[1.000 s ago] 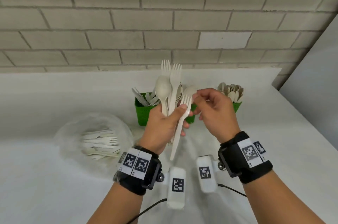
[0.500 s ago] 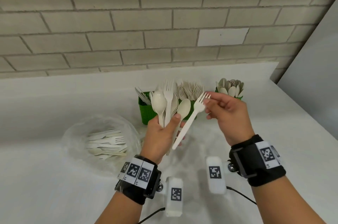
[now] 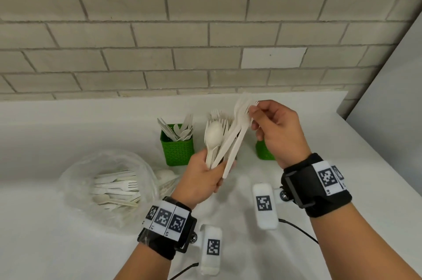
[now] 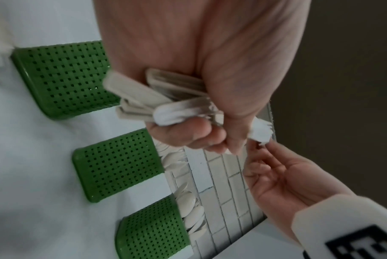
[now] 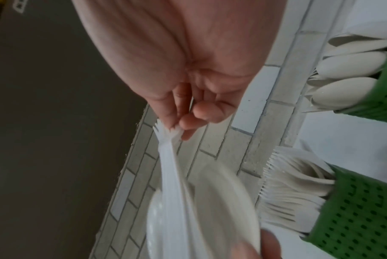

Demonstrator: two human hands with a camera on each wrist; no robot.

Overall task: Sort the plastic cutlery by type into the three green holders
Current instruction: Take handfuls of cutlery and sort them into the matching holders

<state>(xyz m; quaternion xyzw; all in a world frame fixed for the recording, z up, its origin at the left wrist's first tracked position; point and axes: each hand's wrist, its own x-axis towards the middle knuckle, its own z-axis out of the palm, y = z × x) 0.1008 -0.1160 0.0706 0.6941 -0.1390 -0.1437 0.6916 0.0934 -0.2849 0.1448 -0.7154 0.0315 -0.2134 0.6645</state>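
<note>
Head view: right hand (image 3: pixel 277 133) pinched tined ends of forks (image 3: pixel 237 133); long axis slanted down-left into left hand (image 3: pixel 201 179), fist closed round bundle (image 3: pixel 215 149) with spoon (image 3: pixel 213 134). Left holder (image 3: pixel 177 148) well apart.

Left wrist view: showed handle ends (image 4: pixel 144 98) jutting from fist, three green holders (image 4: pixel 119 164) in a row beyond.

Right wrist view: showed thumb and fingertips (image 5: pixel 188 121) on tines, fork-filled holder (image 5: pixel 354 215) near.

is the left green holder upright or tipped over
Upright. The left green holder stands on its base on the white table, knives sticking up from its open top.
</note>
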